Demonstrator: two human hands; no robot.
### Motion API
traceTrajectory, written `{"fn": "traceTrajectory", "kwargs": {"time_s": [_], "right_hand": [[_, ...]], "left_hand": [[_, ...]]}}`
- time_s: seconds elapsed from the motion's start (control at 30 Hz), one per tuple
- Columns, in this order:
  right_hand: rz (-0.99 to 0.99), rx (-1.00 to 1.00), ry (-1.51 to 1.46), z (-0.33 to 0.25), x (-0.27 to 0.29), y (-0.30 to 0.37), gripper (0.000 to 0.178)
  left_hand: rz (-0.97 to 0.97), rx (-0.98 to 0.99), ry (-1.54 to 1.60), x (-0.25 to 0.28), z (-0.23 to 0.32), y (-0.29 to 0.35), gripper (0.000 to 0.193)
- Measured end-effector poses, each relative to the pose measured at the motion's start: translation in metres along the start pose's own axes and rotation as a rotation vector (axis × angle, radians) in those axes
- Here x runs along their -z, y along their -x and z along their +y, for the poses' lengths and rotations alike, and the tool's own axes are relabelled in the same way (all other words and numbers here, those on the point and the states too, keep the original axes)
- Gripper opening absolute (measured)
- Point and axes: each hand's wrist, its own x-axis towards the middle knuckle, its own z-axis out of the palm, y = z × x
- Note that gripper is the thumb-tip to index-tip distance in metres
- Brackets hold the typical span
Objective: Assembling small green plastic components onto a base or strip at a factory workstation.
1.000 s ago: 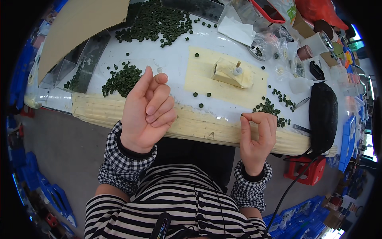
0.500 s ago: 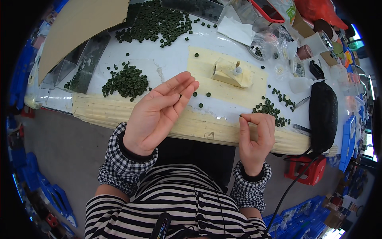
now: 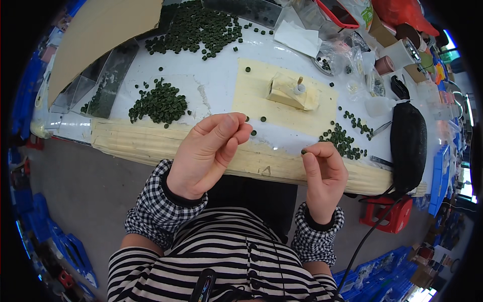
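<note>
Between the thumb and forefinger of my right hand (image 3: 327,176) is a small dark green round piece (image 3: 304,151), held above the table's front edge. My left hand (image 3: 209,151) is closed over the padded edge, thumb pressed to the curled fingers; whatever they may grip is hidden. A few loose green pieces (image 3: 263,119) lie just beyond it. Left of that hand sits a heap of the same pieces (image 3: 160,102), and another cluster (image 3: 342,141) lies behind my right hand. Farther back stands a tape-wrapped block (image 3: 289,94) with a short peg on top.
A big pile of green pieces (image 3: 201,27) covers the back of the table beside a cardboard sheet (image 3: 100,40). At the right lie a black bag-like bundle (image 3: 408,146), tweezers (image 3: 383,128) and clear plastic bags (image 3: 347,60). A red stool (image 3: 387,216) stands below.
My left hand has gone from loosely spread fingers to a closed pinch, turning and dropping slightly toward me. My right hand has barely shifted and keeps its green piece.
</note>
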Motion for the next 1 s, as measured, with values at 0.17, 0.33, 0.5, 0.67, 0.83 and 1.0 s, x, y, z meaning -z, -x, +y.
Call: {"fn": "traceTrajectory", "kwargs": {"time_s": [0.17,0.33,0.5,0.67,0.83,1.0], "right_hand": [[-0.005,-0.131,-0.296,-0.007,-0.006,0.002,0.005],[-0.028,-0.127,-0.409,-0.005,-0.011,0.0,0.007],[-0.048,-0.122,-0.444,-0.007,-0.014,-0.001,0.007],[-0.066,-0.134,-0.475,-0.011,-0.019,0.001,0.007],[-0.071,-0.062,-0.376,-0.01,-0.022,0.001,0.008],[-0.059,-0.004,-0.263,-0.013,-0.025,0.0,0.008]], "left_hand": [[-0.018,0.016,-0.093,0.0,-0.008,0.001,0.022],[0.223,0.009,-0.223,-0.027,-0.014,-0.002,0.023],[0.122,0.028,-0.175,-0.017,-0.016,-0.001,0.023],[0.063,0.075,-0.158,-0.015,-0.019,-0.001,0.026],[-0.106,0.036,-0.143,-0.004,-0.024,-0.003,0.029],[-0.025,0.053,-0.244,-0.017,-0.024,0.0,0.026]]}}
